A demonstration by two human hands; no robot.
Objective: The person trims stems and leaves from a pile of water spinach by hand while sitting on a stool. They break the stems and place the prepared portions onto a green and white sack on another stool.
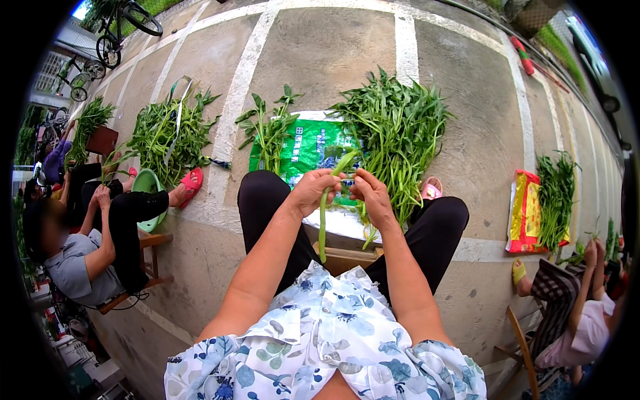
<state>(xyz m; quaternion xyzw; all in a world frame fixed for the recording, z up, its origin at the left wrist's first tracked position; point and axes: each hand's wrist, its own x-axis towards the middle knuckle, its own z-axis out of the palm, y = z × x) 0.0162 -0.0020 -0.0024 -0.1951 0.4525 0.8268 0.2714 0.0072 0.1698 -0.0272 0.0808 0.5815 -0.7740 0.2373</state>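
My left hand is closed around a thick green stem that hangs down toward my lap, its upper end rising between my two hands. Beside it, my right hand is pinched, its fingertips close to the stem; what lies in them is too small to make out. Beyond my hands, a printed green and white sack lies flat on the ground. A large heap of leafy water spinach covers its right side, and a smaller bunch rests on its left.
At left, a seated person handles greens near a green basin and another leafy heap. At right, a person sits by a red and yellow sack with greens. Bicycles stand far left.
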